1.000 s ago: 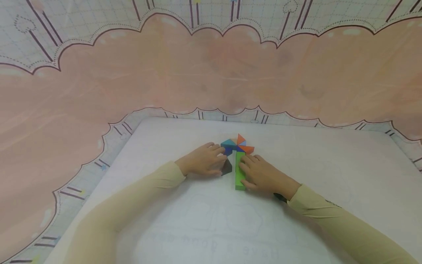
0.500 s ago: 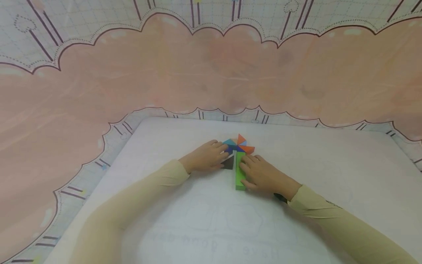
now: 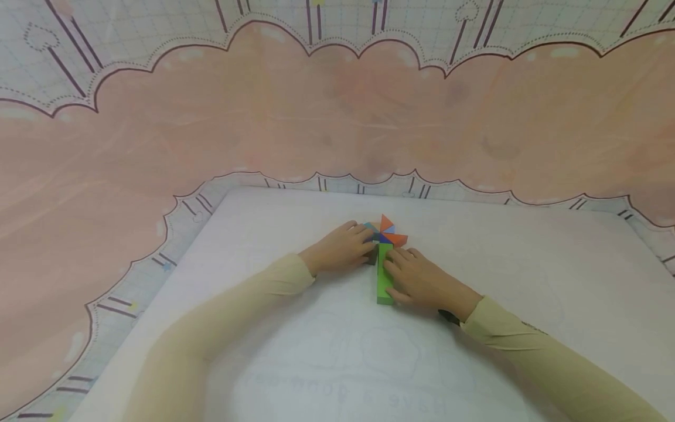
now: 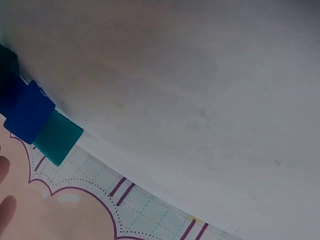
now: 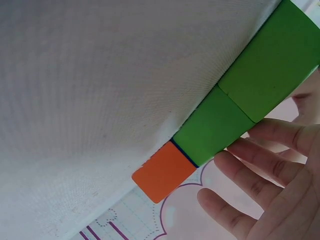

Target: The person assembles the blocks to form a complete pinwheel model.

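Note:
A pinwheel of triangular blocks (image 3: 387, 224) lies on the white table, with orange, light blue, teal and dark blue pieces. Below it two green blocks (image 5: 215, 125) stand end to end as a bar. My right hand (image 3: 422, 278) rests against the bar's right side, fingers fairly straight. To the bar's left, my left hand (image 3: 340, 249) pinches a dark block (image 3: 372, 256), partly hidden by its fingers. In the left wrist view a blue block (image 4: 31, 112) and a teal block (image 4: 57, 137) show at the left. An orange block (image 5: 164, 171) adjoins the green bar's end.
The white tabletop (image 3: 316, 351) bears faint printed lettering near its front. Behind it hangs a peach cloth (image 3: 343, 117) with a scalloped, patterned border. A dark strap (image 3: 449, 317) shows at my right wrist.
My left hand has moved right and slightly up, turning the dark block and bringing it against or close to the green bar. My right hand stays in place.

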Action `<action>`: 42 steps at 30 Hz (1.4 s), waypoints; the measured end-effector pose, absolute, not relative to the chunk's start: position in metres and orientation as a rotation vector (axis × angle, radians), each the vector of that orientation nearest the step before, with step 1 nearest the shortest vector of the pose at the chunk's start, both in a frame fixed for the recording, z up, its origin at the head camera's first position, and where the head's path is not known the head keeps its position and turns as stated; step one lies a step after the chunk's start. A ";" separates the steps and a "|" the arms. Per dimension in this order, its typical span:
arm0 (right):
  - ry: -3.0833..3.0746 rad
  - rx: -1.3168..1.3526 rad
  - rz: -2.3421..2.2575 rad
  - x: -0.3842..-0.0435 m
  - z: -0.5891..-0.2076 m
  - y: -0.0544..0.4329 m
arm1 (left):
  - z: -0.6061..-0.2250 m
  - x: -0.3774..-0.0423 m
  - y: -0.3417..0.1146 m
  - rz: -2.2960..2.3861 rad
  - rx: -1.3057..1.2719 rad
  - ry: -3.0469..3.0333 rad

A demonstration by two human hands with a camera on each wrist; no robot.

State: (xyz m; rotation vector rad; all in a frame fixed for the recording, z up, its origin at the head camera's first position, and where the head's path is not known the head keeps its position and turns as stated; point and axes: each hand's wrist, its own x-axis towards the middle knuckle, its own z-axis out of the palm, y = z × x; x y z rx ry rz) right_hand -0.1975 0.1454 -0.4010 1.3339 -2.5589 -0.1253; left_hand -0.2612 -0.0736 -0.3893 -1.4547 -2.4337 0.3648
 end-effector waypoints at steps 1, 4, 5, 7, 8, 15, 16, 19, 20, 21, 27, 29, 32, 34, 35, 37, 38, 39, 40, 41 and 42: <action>-2.552 1.334 -0.126 -0.197 -0.401 0.146 | -0.389 -0.261 -0.072 0.368 -1.443 -2.441; -2.535 1.333 -0.127 -0.197 -0.401 0.146 | -0.387 -0.261 -0.069 0.384 -1.405 -2.480; -2.532 1.333 -0.128 -0.197 -0.401 0.145 | -0.387 -0.262 -0.068 0.388 -1.394 -2.485; -2.535 1.332 -0.131 -0.197 -0.401 0.145 | -0.388 -0.264 -0.066 0.401 -1.372 -2.502; -2.537 1.331 -0.131 -0.197 -0.401 0.145 | -0.388 -0.264 -0.066 0.414 -1.361 -2.509; -2.567 1.333 -0.132 -0.196 -0.400 0.145 | -0.387 -0.268 -0.060 0.483 -1.313 -2.529; -2.575 1.332 -0.131 -0.196 -0.400 0.145 | -0.387 -0.269 -0.060 0.491 -1.305 -2.534; -2.592 1.331 -0.129 -0.196 -0.399 0.145 | -0.387 -0.271 -0.059 0.517 -1.285 -2.549; -2.594 1.331 -0.131 -0.196 -0.399 0.145 | -0.387 -0.272 -0.059 0.519 -1.281 -2.555; -2.594 1.331 -0.133 -0.196 -0.399 0.145 | -0.386 -0.272 -0.059 0.515 -1.280 -2.561; -2.577 1.340 -0.128 -0.198 -0.400 0.145 | -0.378 -0.273 -0.067 0.351 -1.233 -2.682; -2.572 1.342 -0.122 -0.198 -0.400 0.145 | -0.376 -0.273 -0.072 0.335 -1.205 -2.705; -2.575 1.342 -0.115 -0.198 -0.400 0.145 | -0.377 -0.275 -0.081 0.393 -1.197 -2.682; -2.580 1.340 -0.112 -0.198 -0.399 0.145 | -0.378 -0.275 -0.086 0.413 -1.212 -2.656; -2.584 1.338 -0.111 -0.198 -0.399 0.145 | -0.379 -0.276 -0.088 0.415 -1.224 -2.642; -2.591 1.335 -0.115 -0.198 -0.398 0.145 | -0.382 -0.276 -0.091 0.416 -1.253 -2.620; -2.594 1.333 -0.118 -0.198 -0.398 0.145 | -0.383 -0.276 -0.091 0.411 -1.269 -2.616; -2.597 1.331 -0.119 -0.197 -0.398 0.145 | -0.384 -0.277 -0.092 0.409 -1.283 -2.614; -2.601 1.330 -0.119 -0.197 -0.398 0.145 | -0.385 -0.277 -0.092 0.409 -1.298 -2.611; -2.604 1.328 -0.120 -0.197 -0.398 0.145 | -0.386 -0.276 -0.092 0.404 -1.309 -2.614; -2.605 1.328 -0.120 -0.197 -0.398 0.145 | -0.387 -0.276 -0.092 0.401 -1.317 -2.618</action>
